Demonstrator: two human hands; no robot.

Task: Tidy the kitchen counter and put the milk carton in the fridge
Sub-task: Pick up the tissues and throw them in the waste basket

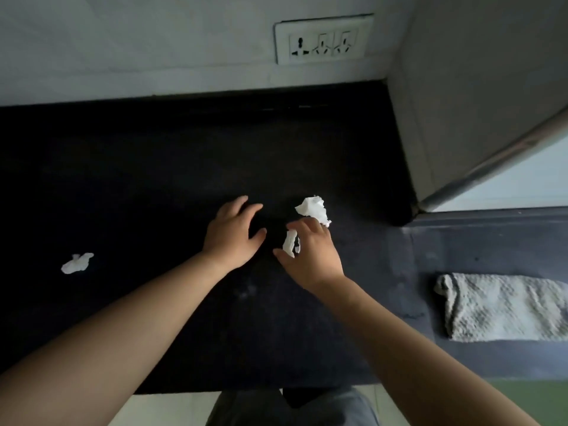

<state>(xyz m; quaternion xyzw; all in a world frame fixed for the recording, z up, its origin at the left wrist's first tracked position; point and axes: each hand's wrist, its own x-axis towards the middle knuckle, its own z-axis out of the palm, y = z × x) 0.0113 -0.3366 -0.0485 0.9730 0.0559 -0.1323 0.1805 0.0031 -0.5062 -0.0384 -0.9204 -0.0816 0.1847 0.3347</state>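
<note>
1. Your right hand [310,256] has its fingers curled over a thin paper strip [290,245], with the thumb on one side and the forefinger on the other, so the strip is held in a loose pinch. You cannot tell whether the strip is lifted off the surface.
2. Your left hand [233,233] holds nothing. It lies palm down on the counter [153,179] with its fingers relaxed and slightly spread, the thumb pointing toward the right hand.
3. That strip is white, narrow and crumpled, and it stands roughly upright in the gap between thumb and forefinger.
4. A bigger crumpled white wad [313,209] sits on the counter just past your right fingertips and touches them or very nearly does.
5. A third white scrap [76,263] lies flat on the dark counter, well apart from both hands on your left.
6. Both forearms reach forward from the lower corners and converge near the middle of the counter, with the hands close together but apart.
7. A folded grey towel [504,307] rests on the greyer ledge to your right, and a white socket plate [324,38] is on the wall behind.
</note>
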